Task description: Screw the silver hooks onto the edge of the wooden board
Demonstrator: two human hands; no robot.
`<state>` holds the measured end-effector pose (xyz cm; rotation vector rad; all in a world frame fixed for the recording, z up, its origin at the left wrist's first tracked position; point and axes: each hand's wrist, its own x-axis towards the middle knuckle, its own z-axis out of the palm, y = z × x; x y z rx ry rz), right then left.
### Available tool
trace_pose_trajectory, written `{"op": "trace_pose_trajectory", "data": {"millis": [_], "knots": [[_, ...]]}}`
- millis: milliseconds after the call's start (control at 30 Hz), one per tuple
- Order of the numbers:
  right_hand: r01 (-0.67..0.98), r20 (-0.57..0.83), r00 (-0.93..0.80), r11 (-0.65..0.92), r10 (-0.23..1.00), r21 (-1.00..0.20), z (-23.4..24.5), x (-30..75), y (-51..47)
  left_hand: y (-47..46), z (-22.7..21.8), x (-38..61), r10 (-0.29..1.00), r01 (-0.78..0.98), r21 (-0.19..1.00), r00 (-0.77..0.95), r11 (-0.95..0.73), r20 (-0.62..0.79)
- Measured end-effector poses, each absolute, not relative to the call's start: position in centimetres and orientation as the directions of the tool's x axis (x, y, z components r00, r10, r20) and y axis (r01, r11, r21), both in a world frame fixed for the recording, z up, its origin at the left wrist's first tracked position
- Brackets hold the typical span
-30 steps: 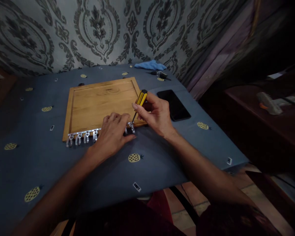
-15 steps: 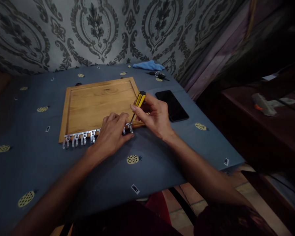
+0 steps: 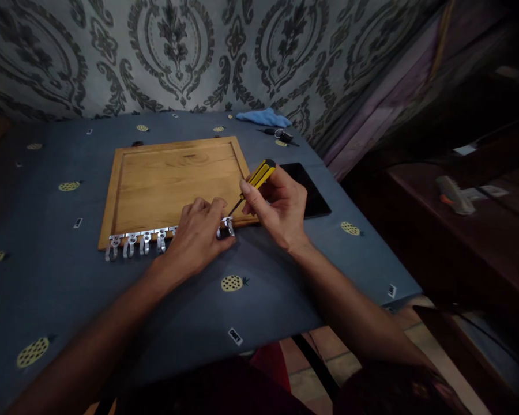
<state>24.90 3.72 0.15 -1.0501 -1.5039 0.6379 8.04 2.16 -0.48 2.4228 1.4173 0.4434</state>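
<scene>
A wooden board [image 3: 173, 178] with a raised frame lies on the blue tablecloth. Along its near edge runs a metal hook rail [image 3: 134, 241] with several hooks. My left hand [image 3: 196, 233] rests on the rail's right part, fingers curled and pressing it down against the board. My right hand [image 3: 279, 207] is closed on a yellow and black screwdriver [image 3: 255, 180]. The tool is tilted, and its tip points down-left at the rail's right end near my left fingertips.
A black phone [image 3: 309, 190] lies right of the board, partly behind my right hand. At the far edge sit a blue cloth [image 3: 263, 117] and keys [image 3: 281, 135]. The table edge [image 3: 372, 300] drops off at right, and patterned wallpaper stands behind.
My right hand has drawn back to the right and tilted the screwdriver flatter, its tip lifted slightly from the rail's end. My left hand stays on the rail.
</scene>
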Motion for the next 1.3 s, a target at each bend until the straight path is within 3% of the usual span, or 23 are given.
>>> {"op": "trace_pose_trajectory", "data": {"millis": [567,667,800,967,1300], "knots": [[0.243,0.428,-0.009,0.417,0.904,-0.876,-0.4,24.9,4.0,2.3,-0.5,8.0,0.883,0.789,0.414,0.46,-0.455,0.093],[0.171,0.396,-0.01,0.391,0.918,-0.904,-0.2,24.8,4.0,2.4,-0.4,8.0,0.875,0.784,0.404,0.475,-0.471,0.096],[0.049,0.339,-0.105,0.345,0.935,-0.937,0.4,25.1,4.1,2.6,-0.5,8.0,0.864,0.777,0.396,0.491,-0.49,0.106],[0.04,0.297,-0.214,0.312,0.931,-0.949,1.1,25.6,4.1,2.6,-0.6,7.9,0.859,0.775,0.387,0.501,-0.5,0.106],[0.0,0.295,-0.074,0.295,0.953,-0.955,0.9,25.1,4.0,2.7,-0.7,7.7,0.854,0.761,0.407,0.507,-0.505,0.112]]}}
